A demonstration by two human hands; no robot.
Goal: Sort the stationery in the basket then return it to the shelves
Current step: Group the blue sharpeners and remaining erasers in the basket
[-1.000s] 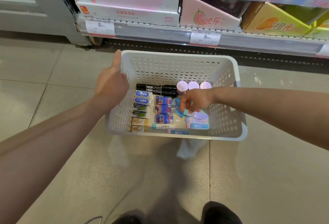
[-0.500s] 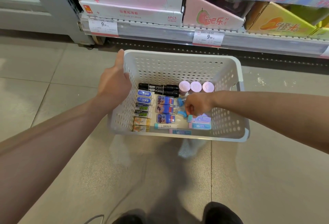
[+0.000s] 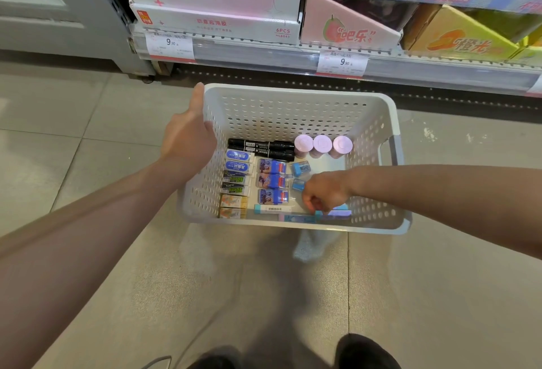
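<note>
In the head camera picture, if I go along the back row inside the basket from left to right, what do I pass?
Left hand holding the basket wall → two black markers lying lengthwise → three pink-capped tubes standing side by side → the basket's right wall.

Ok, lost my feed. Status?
Left hand grips basket rim. Right hand inside, fingers on near-row blue erasers. Nothing blocking.

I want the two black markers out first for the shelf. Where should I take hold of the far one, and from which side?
Pinch the far black marker across its middle, coming straight down from above. It lies flat, lengthwise left to right, with the second marker tight against its near side, so use fingertips only.
</note>
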